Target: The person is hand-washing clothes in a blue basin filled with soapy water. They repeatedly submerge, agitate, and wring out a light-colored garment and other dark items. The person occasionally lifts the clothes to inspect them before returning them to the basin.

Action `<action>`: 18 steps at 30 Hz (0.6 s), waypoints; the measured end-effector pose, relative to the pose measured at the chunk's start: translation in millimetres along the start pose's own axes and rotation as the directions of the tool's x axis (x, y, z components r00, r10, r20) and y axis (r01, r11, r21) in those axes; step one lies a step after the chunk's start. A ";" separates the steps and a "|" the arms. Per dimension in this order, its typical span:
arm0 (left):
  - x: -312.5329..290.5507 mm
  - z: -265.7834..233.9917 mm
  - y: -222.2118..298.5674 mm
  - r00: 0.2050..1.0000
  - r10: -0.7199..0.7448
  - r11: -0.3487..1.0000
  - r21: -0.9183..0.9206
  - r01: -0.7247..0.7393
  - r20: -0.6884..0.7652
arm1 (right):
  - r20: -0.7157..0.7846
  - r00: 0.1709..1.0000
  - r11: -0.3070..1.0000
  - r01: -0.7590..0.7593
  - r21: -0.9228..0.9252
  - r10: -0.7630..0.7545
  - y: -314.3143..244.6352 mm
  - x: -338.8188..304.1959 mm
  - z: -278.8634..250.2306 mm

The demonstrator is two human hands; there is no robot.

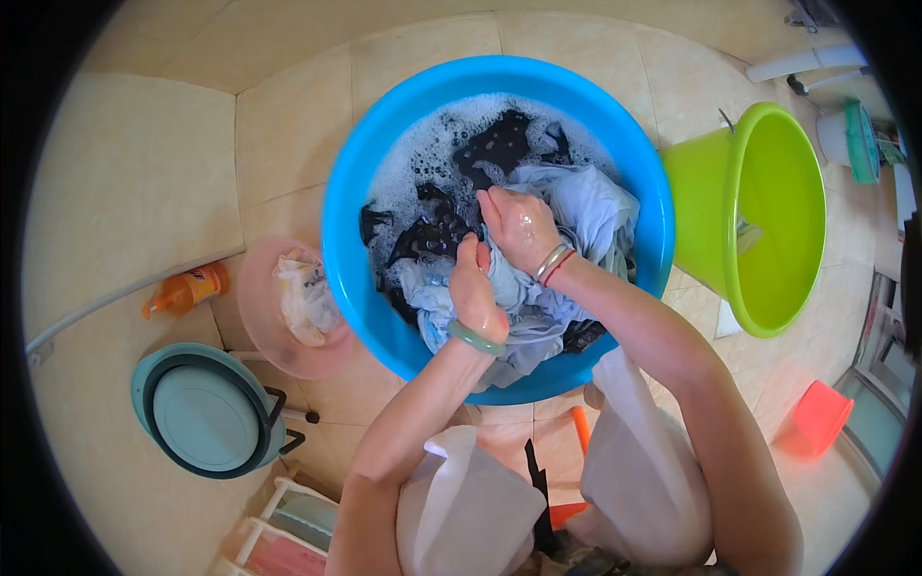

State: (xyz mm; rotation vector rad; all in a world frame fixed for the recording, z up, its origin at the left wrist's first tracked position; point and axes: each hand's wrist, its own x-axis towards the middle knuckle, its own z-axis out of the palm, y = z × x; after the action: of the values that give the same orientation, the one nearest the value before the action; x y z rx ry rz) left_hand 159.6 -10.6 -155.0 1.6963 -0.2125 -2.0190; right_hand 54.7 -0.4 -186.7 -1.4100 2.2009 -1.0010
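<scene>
A large round blue basin point(339, 226) holds soapy water with wet laundry in it. Light blue clothing point(591, 206) is bunched on the basin's right side and under my wrists. Dark clothing point(429, 230) floats in the suds to the left, with another black piece point(497, 144) farther back. Over the middle of the pile, my right hand point(521, 228) is closed in a fist on wet clothing. Just nearer and to the left, my left hand point(473, 288) is also closed on wet clothing. My fingers partly hide which piece each grips.
Right of the basin, a lime green bucket point(699, 206) lies tipped. A pink basin point(259, 336) with light cloth stands left, beside an orange bottle point(187, 290) and a folded grey-green basin point(206, 413). A red container point(821, 418) is at the lower right.
</scene>
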 end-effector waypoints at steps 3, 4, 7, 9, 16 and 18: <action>8.4 -6.0 -0.8 0.978 0.186 0.974 0.115 -0.196 0.093 | -0.065 0.998 0.996 0.028 0.083 -0.023 -27.7 -14.0 -14.2; 28.1 -20.4 2.2 0.987 0.128 0.986 0.091 -0.137 0.098 | -0.041 0.991 0.991 0.130 0.028 -0.129 -53.3 -23.9 -22.0; 87.3 -49.6 12.0 0.986 0.002 1.000 0.001 -0.002 0.166 | 0.020 0.940 0.928 0.332 0.171 -0.340 -92.3 -59.2 -23.9; 85.2 -59.4 10.1 0.977 -0.017 0.997 -0.066 0.032 0.214 | 0.057 0.912 0.901 0.388 0.193 -0.405 -84.2 -58.5 -20.6; -7.1 6.6 7.5 0.995 0.034 0.997 0.061 -0.040 0.094 | 0.002 0.997 0.993 0.073 -0.096 -0.073 42.4 1.1 -4.7; 4.6 -5.7 26.0 0.964 0.148 0.980 0.097 -0.172 0.219 | -0.053 0.991 0.977 -0.109 0.182 0.120 38.7 9.6 -19.8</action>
State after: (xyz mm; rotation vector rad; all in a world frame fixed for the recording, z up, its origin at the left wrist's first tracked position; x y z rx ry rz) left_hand 171.4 -34.2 -149.3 1.4758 -0.5313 -2.0966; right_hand 13.1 8.6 -199.8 -1.1735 2.1479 -1.1842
